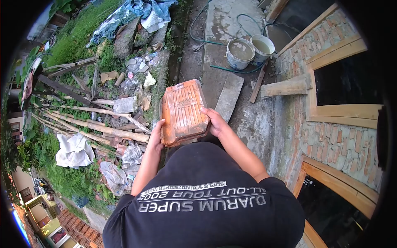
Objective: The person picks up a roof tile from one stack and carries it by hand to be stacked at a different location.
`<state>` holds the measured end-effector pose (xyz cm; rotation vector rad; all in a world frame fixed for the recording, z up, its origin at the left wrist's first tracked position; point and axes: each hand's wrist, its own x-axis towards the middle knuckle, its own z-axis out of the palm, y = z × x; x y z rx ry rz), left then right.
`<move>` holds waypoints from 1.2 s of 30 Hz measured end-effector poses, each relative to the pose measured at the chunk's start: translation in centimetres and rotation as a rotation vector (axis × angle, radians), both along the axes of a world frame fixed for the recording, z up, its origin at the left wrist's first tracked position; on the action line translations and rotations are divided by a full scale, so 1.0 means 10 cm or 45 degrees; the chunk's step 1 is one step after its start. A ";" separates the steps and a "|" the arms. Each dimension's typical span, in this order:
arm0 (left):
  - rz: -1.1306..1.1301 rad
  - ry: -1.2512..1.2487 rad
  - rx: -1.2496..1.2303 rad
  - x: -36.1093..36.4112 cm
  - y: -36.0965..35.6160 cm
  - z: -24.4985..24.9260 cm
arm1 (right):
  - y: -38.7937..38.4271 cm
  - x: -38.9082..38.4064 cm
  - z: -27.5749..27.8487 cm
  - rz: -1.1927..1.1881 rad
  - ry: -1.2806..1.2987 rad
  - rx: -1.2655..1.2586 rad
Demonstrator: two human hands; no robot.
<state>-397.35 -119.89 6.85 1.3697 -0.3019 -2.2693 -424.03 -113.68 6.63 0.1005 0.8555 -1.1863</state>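
A small stack of orange clay roof tiles (pixel 185 109) with ribbed faces is held in front of my body, just beyond the black shirt. My left hand (pixel 157 134) grips the stack's left edge near its lower corner. On the opposite edge, my right hand (pixel 215 122) is closed round the tiles, thumb on the top face. How many tiles lie beneath the top one is hard to tell. The undersides and most of my fingers are hidden.
Two buckets of greyish water (pixel 240 53) stand by a green hose (pixel 223 67) ahead. A concrete slab (pixel 230 97) and wooden window frames (pixel 345 113) are at the right. Bamboo poles (pixel 99 127), rubble and plastic litter lie at the left.
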 end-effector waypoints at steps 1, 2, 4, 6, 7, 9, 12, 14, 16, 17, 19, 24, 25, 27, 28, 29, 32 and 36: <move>0.011 -0.021 -0.020 -0.11 -0.09 0.05 | -0.11 -0.10 0.02 0.001 -0.001 -0.003; 0.021 -0.042 -0.038 -0.19 -0.17 0.09 | -0.20 -0.16 0.05 0.019 0.005 -0.024; 0.031 -0.039 -0.041 -0.33 -0.31 0.13 | -0.34 -0.27 0.05 0.040 0.006 -0.040; 0.034 -0.044 -0.034 -0.44 -0.56 0.14 | -0.57 -0.36 0.02 0.038 0.025 -0.032; 0.035 -0.038 -0.045 -0.52 -0.61 0.15 | -0.61 -0.44 0.03 0.039 0.032 -0.043; 0.004 -0.012 -0.019 -0.65 -0.75 0.16 | -0.71 -0.55 0.05 -0.019 0.064 -0.065; -0.029 -0.018 -0.007 -0.86 -0.98 0.09 | -0.84 -0.76 0.09 -0.045 0.048 -0.086; -0.044 -0.019 -0.012 -1.00 -1.17 0.06 | -0.99 -0.87 0.05 -0.077 0.057 -0.074; -0.097 0.061 0.020 -1.15 -1.32 -0.04 | -1.08 -1.03 0.04 -0.107 0.063 -0.068; -0.109 0.087 0.025 -1.23 -1.41 -0.10 | -1.12 -1.10 0.04 -0.112 0.075 -0.066; -0.126 0.097 0.022 -1.43 -1.58 -0.08 | -1.23 -1.25 0.00 -0.125 0.094 -0.069; -0.234 0.131 0.059 -1.91 -2.16 -0.26 | -1.61 -1.64 -0.25 -0.240 0.100 -0.047; -0.249 0.140 0.055 -2.02 -2.28 -0.32 | -1.70 -1.73 -0.27 -0.251 0.099 -0.040; -0.276 0.151 0.061 -2.23 -2.53 -0.45 | -1.93 -1.92 -0.30 -0.267 0.113 -0.021; -0.299 0.156 0.065 -2.34 -2.68 -0.50 | -2.06 -2.01 -0.29 -0.280 0.120 -0.006; -0.301 0.133 0.072 -2.44 -2.81 -0.54 | -2.18 -2.10 -0.28 -0.280 0.138 0.010; -0.331 0.187 0.104 -2.66 -3.21 -0.60 | -2.53 -2.32 -0.23 -0.301 0.166 0.046; -0.307 0.214 0.120 -2.89 -3.70 -0.75 | -3.03 -2.55 -0.35 -0.286 0.155 0.027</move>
